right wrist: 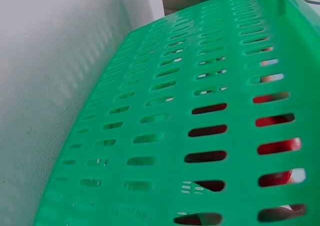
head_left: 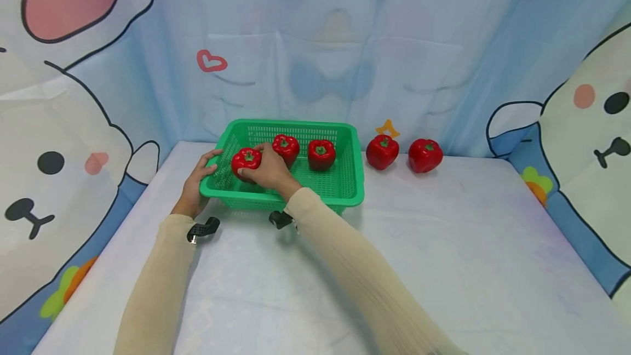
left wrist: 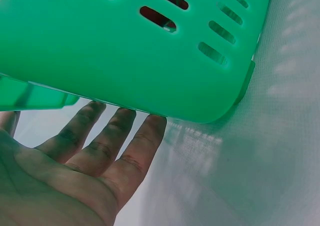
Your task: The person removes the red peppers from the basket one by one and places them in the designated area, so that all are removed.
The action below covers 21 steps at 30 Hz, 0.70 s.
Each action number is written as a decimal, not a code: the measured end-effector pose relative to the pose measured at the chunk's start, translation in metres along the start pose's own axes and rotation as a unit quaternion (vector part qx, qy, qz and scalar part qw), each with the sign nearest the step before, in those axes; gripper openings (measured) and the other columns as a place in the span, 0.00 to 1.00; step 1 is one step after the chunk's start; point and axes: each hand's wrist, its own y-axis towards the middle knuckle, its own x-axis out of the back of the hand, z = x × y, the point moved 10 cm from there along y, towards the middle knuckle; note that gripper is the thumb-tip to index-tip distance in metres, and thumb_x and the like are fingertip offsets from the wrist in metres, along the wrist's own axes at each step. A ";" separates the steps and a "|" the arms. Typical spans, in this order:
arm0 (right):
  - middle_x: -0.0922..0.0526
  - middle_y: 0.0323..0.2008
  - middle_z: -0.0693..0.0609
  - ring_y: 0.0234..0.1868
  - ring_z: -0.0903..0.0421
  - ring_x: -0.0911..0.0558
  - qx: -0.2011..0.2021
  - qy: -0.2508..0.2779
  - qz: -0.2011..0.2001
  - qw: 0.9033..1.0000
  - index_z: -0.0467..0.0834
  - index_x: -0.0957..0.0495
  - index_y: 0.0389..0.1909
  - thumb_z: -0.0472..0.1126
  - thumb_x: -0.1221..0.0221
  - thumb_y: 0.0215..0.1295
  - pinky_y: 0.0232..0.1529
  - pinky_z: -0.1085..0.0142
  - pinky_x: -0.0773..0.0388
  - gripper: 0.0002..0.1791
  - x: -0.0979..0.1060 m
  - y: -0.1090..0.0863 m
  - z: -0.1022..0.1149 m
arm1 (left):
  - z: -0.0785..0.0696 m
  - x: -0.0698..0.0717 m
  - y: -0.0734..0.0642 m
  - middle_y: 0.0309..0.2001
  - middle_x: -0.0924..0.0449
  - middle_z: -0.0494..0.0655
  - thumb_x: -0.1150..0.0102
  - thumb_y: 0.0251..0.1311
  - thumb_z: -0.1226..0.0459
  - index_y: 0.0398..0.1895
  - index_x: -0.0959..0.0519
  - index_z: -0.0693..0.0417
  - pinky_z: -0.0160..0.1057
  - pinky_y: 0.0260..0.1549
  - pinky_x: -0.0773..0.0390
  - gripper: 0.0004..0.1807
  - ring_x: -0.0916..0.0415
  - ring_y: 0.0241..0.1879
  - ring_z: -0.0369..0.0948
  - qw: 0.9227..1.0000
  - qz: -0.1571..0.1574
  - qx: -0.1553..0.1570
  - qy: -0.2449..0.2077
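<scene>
**Held pepper [head_left: 246,161] sits at the near end of your left side, inside the green basket [head_left: 325,184]**

Your right grip [head_left: 271,169] has fingers and thumb closed around the held pepper, which lies to the left of your palm with its stem up. It is roundish, so you have no clear long axis to line up with. The basket's own long axis runs left to right.

Your left grip [head_left: 195,184] holds the basket's left end, fingertips against the outer wall. The pepper therefore lies between your two grips, with the right one nearer, on it. You cannot tell here whether its base touches the basket floor.

Your right fingers come between it and the middle pepper [head_left: 286,148]; the right-side pepper [head_left: 321,156] sits farther along. Two outer peppers, one nearer [head_left: 382,152] and one farther [head_left: 425,156], rest on the surface [head_left: 443,245] to the basket's right.
</scene>
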 end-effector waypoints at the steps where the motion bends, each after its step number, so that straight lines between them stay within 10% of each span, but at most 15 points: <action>1: 0.26 0.60 0.44 0.61 0.48 0.24 0.004 0.001 -0.003 1.000 0.42 0.40 0.67 0.51 0.33 0.61 0.57 0.54 0.22 0.39 0.001 0.000 0.001 | 0.000 0.000 -0.001 0.64 0.40 0.40 0.67 0.78 0.58 0.73 0.44 0.39 0.30 0.50 0.24 0.22 0.30 0.56 0.34 1.000 0.001 -0.001 -0.003; 21: 0.31 0.63 0.46 0.63 0.48 0.29 0.044 0.068 -0.088 0.993 0.50 0.34 0.66 0.51 0.31 0.58 0.53 0.53 0.19 0.37 0.027 -0.013 0.011 | -0.001 -0.002 -0.001 0.67 0.43 0.43 0.66 0.78 0.57 0.73 0.44 0.39 0.30 0.49 0.24 0.23 0.31 0.58 0.38 1.000 -0.003 0.004 -0.001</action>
